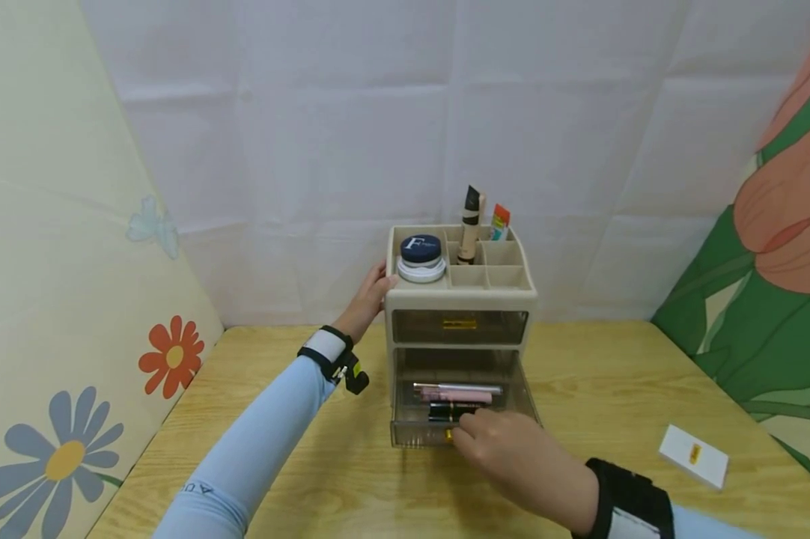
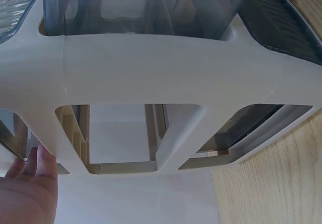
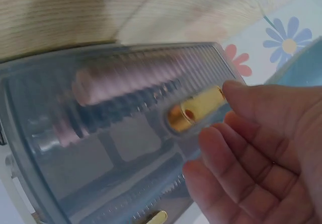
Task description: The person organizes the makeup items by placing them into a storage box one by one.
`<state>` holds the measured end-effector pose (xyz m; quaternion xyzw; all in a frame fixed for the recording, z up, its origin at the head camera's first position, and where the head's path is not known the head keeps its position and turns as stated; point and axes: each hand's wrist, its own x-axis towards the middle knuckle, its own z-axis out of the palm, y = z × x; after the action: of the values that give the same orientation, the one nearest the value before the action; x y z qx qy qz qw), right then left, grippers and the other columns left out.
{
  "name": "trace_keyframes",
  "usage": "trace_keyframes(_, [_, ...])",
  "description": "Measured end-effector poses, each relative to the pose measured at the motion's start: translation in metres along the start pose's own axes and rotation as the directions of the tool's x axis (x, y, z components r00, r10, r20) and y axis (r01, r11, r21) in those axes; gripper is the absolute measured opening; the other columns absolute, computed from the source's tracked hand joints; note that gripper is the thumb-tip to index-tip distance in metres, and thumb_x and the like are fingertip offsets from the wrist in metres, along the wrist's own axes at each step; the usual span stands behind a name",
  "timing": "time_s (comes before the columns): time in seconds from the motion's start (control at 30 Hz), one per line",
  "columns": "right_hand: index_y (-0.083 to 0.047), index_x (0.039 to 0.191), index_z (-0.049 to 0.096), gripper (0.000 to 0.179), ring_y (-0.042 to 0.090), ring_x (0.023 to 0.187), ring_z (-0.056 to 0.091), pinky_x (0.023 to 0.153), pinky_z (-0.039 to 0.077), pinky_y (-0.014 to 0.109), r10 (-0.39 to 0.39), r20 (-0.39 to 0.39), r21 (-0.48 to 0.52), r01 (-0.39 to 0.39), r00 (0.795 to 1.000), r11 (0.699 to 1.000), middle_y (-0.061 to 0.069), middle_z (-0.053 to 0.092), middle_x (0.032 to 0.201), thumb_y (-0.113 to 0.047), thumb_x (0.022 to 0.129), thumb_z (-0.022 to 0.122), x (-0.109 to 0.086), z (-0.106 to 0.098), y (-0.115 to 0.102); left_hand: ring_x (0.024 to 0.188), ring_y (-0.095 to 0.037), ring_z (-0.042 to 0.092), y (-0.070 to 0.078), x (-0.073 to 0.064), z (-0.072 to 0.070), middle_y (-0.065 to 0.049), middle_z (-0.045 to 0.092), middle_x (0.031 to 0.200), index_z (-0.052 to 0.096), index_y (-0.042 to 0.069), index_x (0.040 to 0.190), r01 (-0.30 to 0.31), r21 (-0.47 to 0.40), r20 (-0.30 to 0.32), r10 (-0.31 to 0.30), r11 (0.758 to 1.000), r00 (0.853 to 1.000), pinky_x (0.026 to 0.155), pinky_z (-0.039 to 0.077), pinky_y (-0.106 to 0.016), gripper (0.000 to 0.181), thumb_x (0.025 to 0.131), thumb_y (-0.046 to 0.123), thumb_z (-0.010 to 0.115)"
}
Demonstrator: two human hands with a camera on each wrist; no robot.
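Observation:
A beige makeup organizer (image 1: pixel 460 301) stands in the middle of the table. My left hand (image 1: pixel 367 299) grips its upper left side, thumb at the top edge; in the left wrist view the fingers (image 2: pixel 44 166) lie against the frame. The lower clear drawer (image 1: pixel 412 434) is pulled out, with pink tubes (image 1: pixel 455 394) and a black tube (image 1: pixel 451 411) inside. My right hand (image 1: pixel 513 457) is at the drawer front. In the right wrist view its thumb is beside the gold handle (image 3: pixel 198 108), its fingers loosely bent and apart from it.
On the organizer's top sit a dark-blue-lidded jar (image 1: pixel 421 248) on a white round case (image 1: pixel 421 270), a concealer-like tube (image 1: pixel 470 228) and an orange-capped item (image 1: pixel 501 221). The upper drawer (image 1: pixel 459 326) is closed. A white box (image 1: pixel 695 455) lies at the right of the wooden table (image 1: pixel 600 389).

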<state>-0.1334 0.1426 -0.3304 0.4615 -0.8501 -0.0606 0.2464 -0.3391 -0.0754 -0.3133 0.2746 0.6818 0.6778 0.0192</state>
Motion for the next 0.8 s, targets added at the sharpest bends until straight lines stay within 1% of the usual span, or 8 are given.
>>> trace_keyframes(0.17, [-0.008,0.079,0.065,0.024,0.009,0.055,0.047,0.044,0.04,0.02,-0.047,-0.11,-0.062,0.04,0.993,0.997,-0.001,0.055,0.069,0.004,0.064,0.08,-0.005,0.01,-0.003,0.133,-0.031,0.033,0.001,-0.001,0.0,-0.016,0.026,0.153,0.017,0.011,0.155,-0.007,-0.001,0.012,0.007,1.0,1.0,0.107,0.03,-0.053,0.066,0.097,0.033,0.039])
trace_keyframes(0.27, [-0.007,0.079,0.064,0.023,0.01,0.054,0.046,0.045,0.04,0.02,-0.064,-0.14,-0.093,0.052,0.988,0.994,-0.001,0.055,0.069,0.003,0.063,0.078,-0.006,0.014,-0.005,0.132,-0.03,0.035,0.002,-0.002,0.0,-0.016,0.027,0.153,0.017,0.01,0.155,-0.008,-0.005,0.011,0.008,1.0,1.0,0.106,0.031,-0.052,0.066,0.097,0.032,0.039])
trace_keyframes(0.33, [-0.006,0.079,0.064,0.013,0.011,0.055,0.048,0.047,0.042,0.021,-0.075,-0.153,-0.105,0.059,0.985,0.993,0.0,0.056,0.07,0.003,0.072,0.07,-0.007,0.017,-0.006,0.131,-0.03,0.036,0.001,-0.002,0.001,-0.015,0.027,0.153,0.017,0.01,0.155,-0.006,-0.005,0.008,0.006,1.0,1.0,0.105,0.032,-0.051,0.066,0.096,0.032,0.04])
trace_keyframes(0.37, [-0.006,0.079,0.064,0.01,0.011,0.055,0.049,0.047,0.043,0.022,-0.08,-0.165,-0.115,0.062,0.983,0.991,0.0,0.057,0.07,0.003,0.081,0.062,-0.008,0.018,-0.006,0.13,-0.03,0.037,0.001,-0.003,0.001,-0.015,0.027,0.153,0.017,0.01,0.155,-0.004,-0.006,0.005,0.004,1.0,1.0,0.105,0.033,-0.051,0.066,0.096,0.032,0.04])
trace_keyframes(0.47, [-0.006,0.078,0.064,0.041,0.012,0.056,0.052,0.049,0.045,0.024,-0.097,-0.209,-0.148,0.067,0.973,0.987,0.001,0.058,0.071,0.002,0.1,0.03,-0.009,0.022,-0.009,0.129,-0.029,0.038,0.001,-0.004,0.001,-0.015,0.028,0.152,0.017,0.01,0.155,0.001,-0.005,-0.005,-0.001,1.0,1.0,0.104,0.034,-0.05,0.068,0.095,0.033,0.04])
trace_keyframes(0.53, [-0.006,0.077,0.064,0.06,0.012,0.057,0.053,0.049,0.046,0.025,-0.102,-0.244,-0.171,0.061,0.964,0.983,0.002,0.058,0.072,0.0,0.104,0.011,-0.009,0.024,-0.011,0.128,-0.029,0.039,0.0,-0.004,0.001,-0.015,0.028,0.152,0.017,0.01,0.154,0.001,-0.007,-0.011,-0.001,1.0,1.0,0.104,0.034,-0.05,0.069,0.094,0.034,0.041])
trace_keyframes(0.57, [-0.006,0.077,0.064,0.063,0.013,0.056,0.053,0.049,0.046,0.025,-0.102,-0.257,-0.178,0.056,0.961,0.982,0.002,0.058,0.071,-0.002,0.105,0.008,-0.009,0.025,-0.012,0.128,-0.03,0.039,0.0,-0.004,0.001,-0.016,0.028,0.152,0.018,0.01,0.154,-0.001,-0.008,-0.012,0.001,1.0,1.0,0.104,0.034,-0.05,0.069,0.094,0.034,0.041])
trace_keyframes(0.8, [-0.005,0.076,0.064,0.058,0.014,0.056,0.053,0.048,0.045,0.025,-0.087,-0.317,-0.171,0.034,0.945,0.985,0.003,0.058,0.072,-0.004,0.106,0.014,-0.008,0.031,-0.013,0.129,-0.029,0.038,0.001,-0.005,0.0,-0.015,0.028,0.152,0.018,0.011,0.154,-0.001,0.002,-0.006,0.001,1.0,1.0,0.104,0.033,-0.051,0.067,0.095,0.033,0.04])
